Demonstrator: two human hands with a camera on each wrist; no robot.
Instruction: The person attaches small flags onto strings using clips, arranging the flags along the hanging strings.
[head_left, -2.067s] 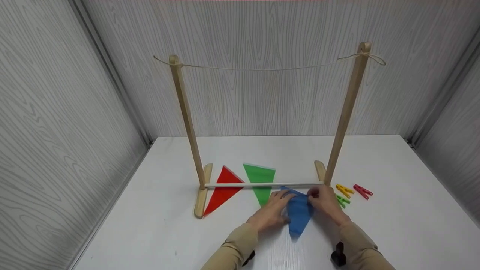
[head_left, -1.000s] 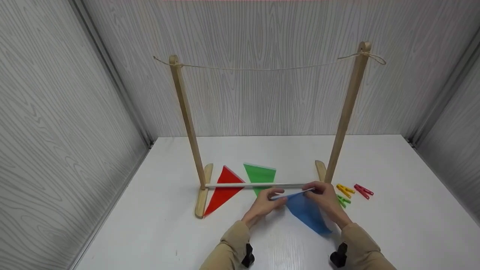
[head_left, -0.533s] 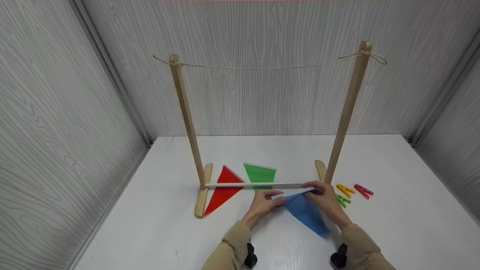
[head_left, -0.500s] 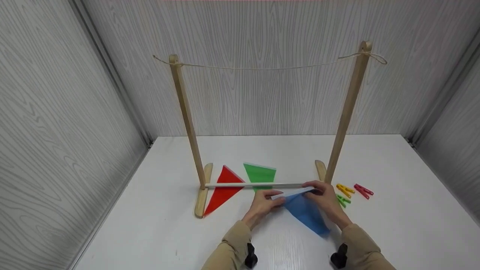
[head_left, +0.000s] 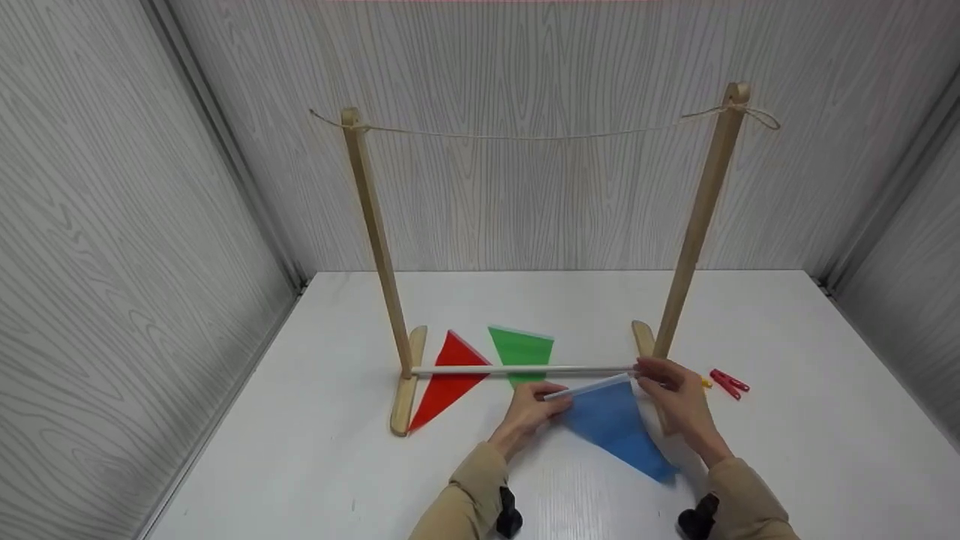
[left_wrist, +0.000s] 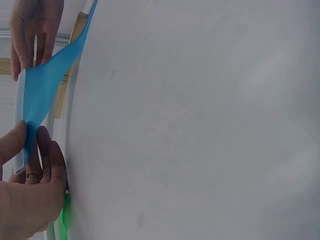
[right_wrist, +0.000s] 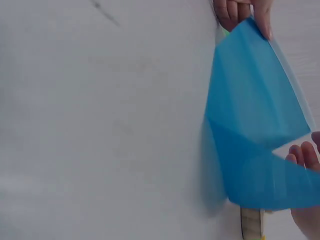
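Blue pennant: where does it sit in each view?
Head: blue pennant is below and right of centre.
Left wrist: blue pennant is at upper left, cut by the top edge.
Right wrist: blue pennant is at right, cut by the right edge.
Shared landmark: left hand, pinching one end of it.

Just this side of the white rod (head_left: 585,369) I see a plain blue flag (head_left: 619,427), banded white along one edge. Under that rod lie a solid red flag (head_left: 450,390) and a solid green flag (head_left: 523,347), both white-edged. Past the rod's right end is a pinkish-red clothespin (head_left: 726,384); above it, cream string (head_left: 495,137). Wavy grey grain covers the wall (head_left: 525,202) behind it.
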